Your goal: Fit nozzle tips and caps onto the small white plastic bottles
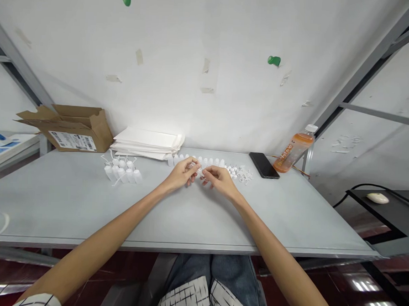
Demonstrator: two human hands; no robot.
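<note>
My left hand [184,172] and my right hand [221,179] meet over the middle of the table, fingertips pinched close together. Between them is a small white plastic piece [200,171], mostly covered by the fingers, so its exact kind is unclear. Just behind the hands stands a row of small white plastic containers [217,162]. A pile of tiny white plastic parts [241,173] lies to the right of my right hand. Off to the left, several small white containers [122,174] stand grouped, with thin white strips sticking up from them.
On the grey table [146,214], an opened cardboard box [78,130] and a stack of white envelopes [146,143] sit at the back left. A black phone [264,165] and an orange drink bottle [293,151] are at the back right, near the metal frame.
</note>
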